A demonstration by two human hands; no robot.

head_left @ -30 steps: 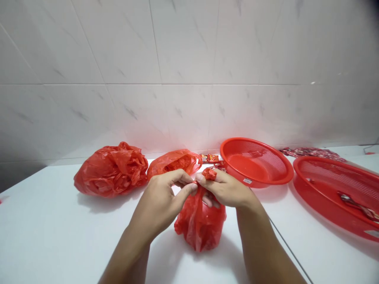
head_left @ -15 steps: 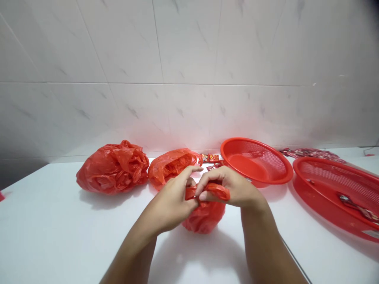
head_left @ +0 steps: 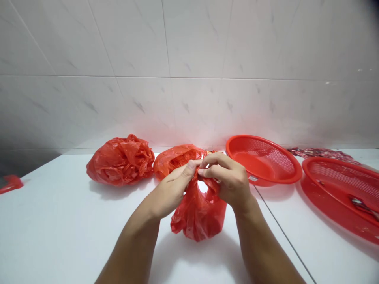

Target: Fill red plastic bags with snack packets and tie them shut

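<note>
While half a second ago a twisted loop of plastic arches over the fingers of the right hand (head_left: 229, 177), now the neck of the small red bag (head_left: 201, 215) is bunched between both hands' fingertips, and more of its body shows below them. The left hand (head_left: 177, 185) pinches the gathered plastic with its thumb uppermost; the right, its fingers curled close to the left thumb, grips a strand of it. The bag is in front of the person, near the middle of the view, and I cannot tell whether its bottom touches the table. At the left edge, a red scrap (head_left: 12, 182) shows more fully than before. The white table (head_left: 59, 221) has a dark seam (head_left: 284, 232) running to its right, and backs onto a wall (head_left: 189, 47) of pale, grey-veined tiles. A large crumpled red bag (head_left: 121, 161) lies to the left, beside a flatter red bag (head_left: 168, 159) partly covered by the left hand. To the right stand a round red basket (head_left: 251, 173) and a larger red basket (head_left: 328, 197) holding a dark packet (head_left: 363, 203); behind them lie patterned red wrappers (head_left: 325, 153). The right hand mostly blocks a small packet near the wall.
</note>
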